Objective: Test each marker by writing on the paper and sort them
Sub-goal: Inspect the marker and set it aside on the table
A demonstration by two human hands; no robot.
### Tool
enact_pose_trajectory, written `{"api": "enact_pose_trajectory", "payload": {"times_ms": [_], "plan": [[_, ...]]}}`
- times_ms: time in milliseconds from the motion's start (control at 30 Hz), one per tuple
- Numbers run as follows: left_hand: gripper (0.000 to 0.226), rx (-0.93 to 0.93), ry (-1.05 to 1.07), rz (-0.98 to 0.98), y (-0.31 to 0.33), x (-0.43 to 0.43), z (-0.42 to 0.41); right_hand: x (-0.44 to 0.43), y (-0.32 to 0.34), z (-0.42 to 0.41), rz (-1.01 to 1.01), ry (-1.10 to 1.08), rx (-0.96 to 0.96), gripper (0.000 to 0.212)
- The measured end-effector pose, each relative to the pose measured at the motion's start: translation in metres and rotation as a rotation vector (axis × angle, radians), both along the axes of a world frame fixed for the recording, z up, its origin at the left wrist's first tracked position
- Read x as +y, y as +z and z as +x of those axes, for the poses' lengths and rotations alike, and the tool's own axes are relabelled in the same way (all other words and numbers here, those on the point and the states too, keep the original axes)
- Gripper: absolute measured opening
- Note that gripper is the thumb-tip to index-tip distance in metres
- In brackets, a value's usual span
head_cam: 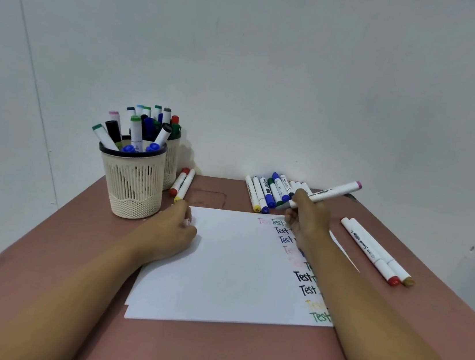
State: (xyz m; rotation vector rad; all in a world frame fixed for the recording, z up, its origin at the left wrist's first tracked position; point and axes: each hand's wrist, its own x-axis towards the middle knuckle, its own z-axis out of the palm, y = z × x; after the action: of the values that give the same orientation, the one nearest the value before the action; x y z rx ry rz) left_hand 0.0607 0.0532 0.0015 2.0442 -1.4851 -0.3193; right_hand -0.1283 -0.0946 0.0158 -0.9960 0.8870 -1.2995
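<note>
A white sheet of paper [218, 268] lies on the brown table, with the word "Test" written many times in several colours down its right side. My right hand [308, 219] grips a white marker [334, 192] with a pink end, held over the paper's top right corner. My left hand [175, 232] rests on the paper's upper left corner and pinches a small pink cap. Two cream mesh cups [132, 187] at the back left hold several markers. A row of markers [271, 191] lies at the back behind my right hand.
Two markers [182, 184], red and yellow tipped, lie beside the cups. Two more markers [377, 252], red and ochre tipped, lie right of the paper. A white wall stands directly behind the table [207, 354], whose front edge is near me.
</note>
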Motion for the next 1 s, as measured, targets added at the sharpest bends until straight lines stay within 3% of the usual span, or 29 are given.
{"api": "enact_pose_trajectory", "payload": {"times_ms": [167, 367, 633, 833, 1000], "plan": [[0.006, -0.014, -0.013, -0.023, -0.001, -0.001, 0.005, 0.000, 0.003, -0.001, 0.042, 0.056, -0.054, 0.015], [0.005, -0.080, -0.051, -0.109, 0.001, 0.003, 0.003, 0.003, 0.007, -0.001, -0.045, 0.095, -0.039, 0.012], [0.009, -0.147, -0.114, -0.359, 0.002, 0.011, -0.004, 0.023, 0.028, -0.003, -0.113, 0.196, 0.149, 0.020], [0.017, -0.080, -0.112, -0.353, 0.004, 0.016, -0.014, 0.057, 0.039, -0.005, -0.219, 0.297, 0.316, 0.020], [0.019, -0.060, -0.130, -0.326, 0.004, 0.016, -0.022, 0.083, 0.017, -0.003, -0.203, 0.348, 0.334, 0.018]]}}
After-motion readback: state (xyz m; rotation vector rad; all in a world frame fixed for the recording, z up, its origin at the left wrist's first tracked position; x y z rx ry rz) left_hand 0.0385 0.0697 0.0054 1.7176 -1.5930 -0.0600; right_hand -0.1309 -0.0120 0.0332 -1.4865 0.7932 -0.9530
